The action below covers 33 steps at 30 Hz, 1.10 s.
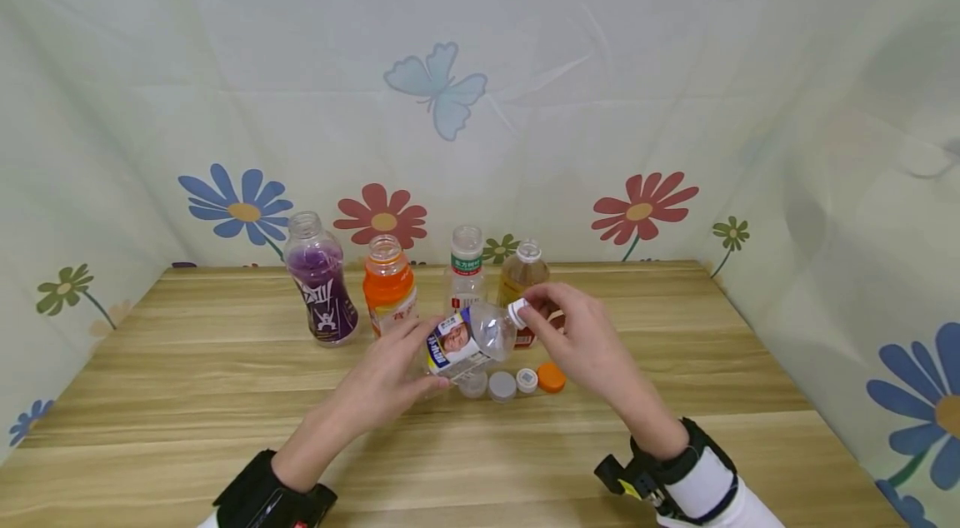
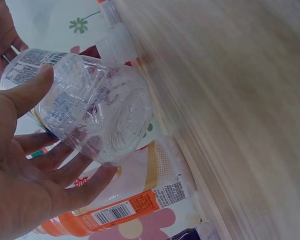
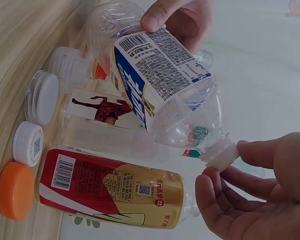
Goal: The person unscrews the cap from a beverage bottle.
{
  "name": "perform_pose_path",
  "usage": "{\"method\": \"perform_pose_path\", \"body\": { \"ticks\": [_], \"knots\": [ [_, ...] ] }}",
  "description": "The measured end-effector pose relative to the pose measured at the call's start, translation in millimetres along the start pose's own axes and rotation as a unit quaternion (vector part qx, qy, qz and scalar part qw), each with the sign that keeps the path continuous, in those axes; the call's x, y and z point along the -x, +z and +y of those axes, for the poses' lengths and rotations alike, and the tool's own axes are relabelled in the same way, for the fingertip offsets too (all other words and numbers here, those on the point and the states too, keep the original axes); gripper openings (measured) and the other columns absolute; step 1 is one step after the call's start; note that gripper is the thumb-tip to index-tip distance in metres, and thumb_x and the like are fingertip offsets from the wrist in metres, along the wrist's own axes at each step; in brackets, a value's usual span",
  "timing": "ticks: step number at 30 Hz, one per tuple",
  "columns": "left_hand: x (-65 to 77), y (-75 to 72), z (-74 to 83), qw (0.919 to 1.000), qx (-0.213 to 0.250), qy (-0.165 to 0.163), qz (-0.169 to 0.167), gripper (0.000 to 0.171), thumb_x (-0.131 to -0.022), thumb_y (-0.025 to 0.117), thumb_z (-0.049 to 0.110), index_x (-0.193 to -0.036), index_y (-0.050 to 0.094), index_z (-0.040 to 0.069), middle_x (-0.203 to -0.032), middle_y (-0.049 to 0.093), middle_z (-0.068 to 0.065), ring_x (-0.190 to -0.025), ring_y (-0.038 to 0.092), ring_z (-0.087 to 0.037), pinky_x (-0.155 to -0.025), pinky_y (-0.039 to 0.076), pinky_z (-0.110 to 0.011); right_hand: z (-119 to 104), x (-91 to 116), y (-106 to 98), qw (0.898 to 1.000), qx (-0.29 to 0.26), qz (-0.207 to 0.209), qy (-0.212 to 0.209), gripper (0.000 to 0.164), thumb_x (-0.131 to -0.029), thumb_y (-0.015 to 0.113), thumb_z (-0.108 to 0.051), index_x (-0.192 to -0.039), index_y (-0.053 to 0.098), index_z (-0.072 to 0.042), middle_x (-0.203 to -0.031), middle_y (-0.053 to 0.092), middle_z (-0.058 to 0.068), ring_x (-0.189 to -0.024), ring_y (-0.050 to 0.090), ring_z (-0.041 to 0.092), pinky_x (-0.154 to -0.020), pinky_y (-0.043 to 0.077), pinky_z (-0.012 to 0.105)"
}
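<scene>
A clear plastic bottle with a blue, yellow and white label is tilted above the table, its neck toward the right. My left hand grips its body near the base, thumb on one side and fingers on the other. At the bottle's mouth is a white cap, which my right hand pinches between thumb and fingers. Below lie several loose caps: a translucent cap, a grey-white cap, a small white cap and an orange cap. The held bottle looks drained of liquid.
Behind the hands stand uncapped bottles: a purple bottle, an orange bottle, a clear bottle with a green neck band and a yellowish bottle. A floral cloth hangs beyond the wooden table.
</scene>
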<state>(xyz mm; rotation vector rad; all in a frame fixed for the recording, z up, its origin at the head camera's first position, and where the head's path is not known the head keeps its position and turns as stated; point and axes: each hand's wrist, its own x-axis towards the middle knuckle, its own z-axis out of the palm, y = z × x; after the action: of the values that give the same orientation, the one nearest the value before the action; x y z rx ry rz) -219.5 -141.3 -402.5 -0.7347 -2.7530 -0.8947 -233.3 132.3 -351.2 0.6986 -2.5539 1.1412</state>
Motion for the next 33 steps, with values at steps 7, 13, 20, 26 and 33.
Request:
{"method": "perform_pose_path", "body": {
  "ticks": [7,13,20,26,33],
  "knots": [
    [0.2,-0.7,-1.4,1.0,-0.003,-0.005,-0.003,0.079,-0.084,0.087,0.027,-0.149,0.05,0.003,-0.148,0.053,-0.017,-0.138,0.048,-0.037,-0.111,0.039,-0.057,-0.6,0.1,-0.3,1.0,0.0,-0.004,-0.031,0.022,-0.097,0.072,-0.005,-0.118,0.069,-0.002,-0.103,0.067,0.004,-0.091,0.063,0.019,-0.075,0.059,0.03],
    [0.6,-1.5,-0.9,1.0,0.005,-0.005,-0.003,0.077,-0.085,0.087,0.026,-0.149,0.05,0.005,-0.148,0.054,-0.016,-0.137,0.049,-0.036,-0.111,0.039,-0.057,-2.9,-0.2,-1.4,0.999,-0.008,-0.005,-0.046,0.024,-0.094,0.073,-0.001,-0.118,0.07,-0.003,-0.109,0.068,0.004,-0.096,0.064,0.018,-0.08,0.06,0.032],
    [0.0,-1.0,0.1,1.0,0.005,-0.007,-0.001,0.077,-0.084,0.087,0.026,-0.149,0.051,0.005,-0.148,0.053,-0.016,-0.138,0.047,-0.037,-0.112,0.038,-0.058,-2.8,-0.3,-1.7,0.998,-0.026,0.002,-0.064,0.026,-0.092,0.073,0.005,-0.117,0.07,-0.003,-0.114,0.069,0.006,-0.099,0.066,0.02,-0.083,0.06,0.034],
    [-0.6,-0.4,1.7,0.9998,0.008,-0.019,-0.007,0.078,-0.085,0.087,0.028,-0.15,0.05,0.006,-0.15,0.052,-0.015,-0.142,0.041,-0.041,-0.114,0.034,-0.059,-4.5,-0.4,-1.9,0.997,-0.037,0.012,-0.063,0.029,-0.092,0.073,0.005,-0.119,0.07,-0.004,-0.115,0.069,0.005,-0.101,0.065,0.02,-0.083,0.06,0.033],
    [0.1,-0.5,1.6,0.9997,0.015,-0.018,-0.009,0.078,-0.087,0.085,0.03,-0.15,0.049,0.005,-0.151,0.05,-0.018,-0.143,0.039,-0.043,-0.114,0.032,-0.062,-4.4,-0.7,-1.8,0.997,-0.05,0.013,-0.061,0.03,-0.091,0.074,0.004,-0.12,0.069,-0.005,-0.116,0.069,0.004,-0.103,0.064,0.02,-0.082,0.06,0.035]
  ]
}}
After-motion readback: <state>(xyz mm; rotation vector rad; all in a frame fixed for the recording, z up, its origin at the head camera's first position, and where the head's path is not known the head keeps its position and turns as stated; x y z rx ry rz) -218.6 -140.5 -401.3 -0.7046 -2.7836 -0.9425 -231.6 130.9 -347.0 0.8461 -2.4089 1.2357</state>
